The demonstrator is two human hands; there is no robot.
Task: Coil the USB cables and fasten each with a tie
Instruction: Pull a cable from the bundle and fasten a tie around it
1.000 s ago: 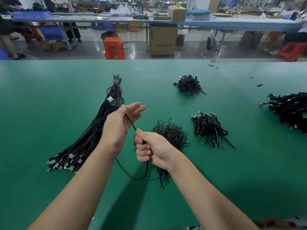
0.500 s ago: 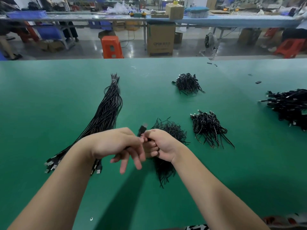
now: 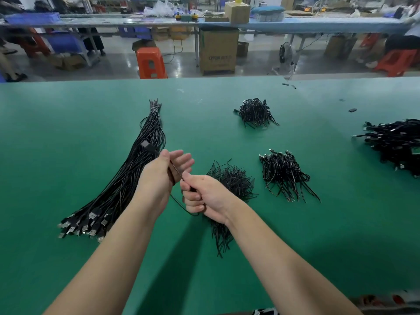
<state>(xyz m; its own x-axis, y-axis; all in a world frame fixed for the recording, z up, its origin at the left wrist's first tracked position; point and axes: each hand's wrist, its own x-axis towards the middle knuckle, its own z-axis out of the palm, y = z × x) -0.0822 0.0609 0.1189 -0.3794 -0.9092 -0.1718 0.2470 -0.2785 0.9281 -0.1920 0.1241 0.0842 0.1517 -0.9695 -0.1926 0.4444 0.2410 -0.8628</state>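
Half a second ago my hands were knuckle to knuckle low over the desk; now my left hand (image 3: 159, 176) has swung up and away again, with the cable (image 3: 175, 171) drawn taut between it and my right hand (image 3: 202, 196). My left thumb pins the cable against the palm while the other fingers (image 3: 181, 158) stretch out straight, I judge as a former for the loops to wrap round; the plug (image 3: 146, 145) pokes out past the thumb. My right fingers are curled tight on the running part of the cable, feeding it, and a slack loop hangs below both hands. Just behind my right hand lies the heap of ties (image 3: 231, 183), close so one can be grabbed once the coil is done. On my left, the bundle of uncoiled cables (image 3: 127, 178) lies fanned on the green desk (image 3: 68, 133), plugs toward me. Finished coils (image 3: 284, 176) sit in piles further right.
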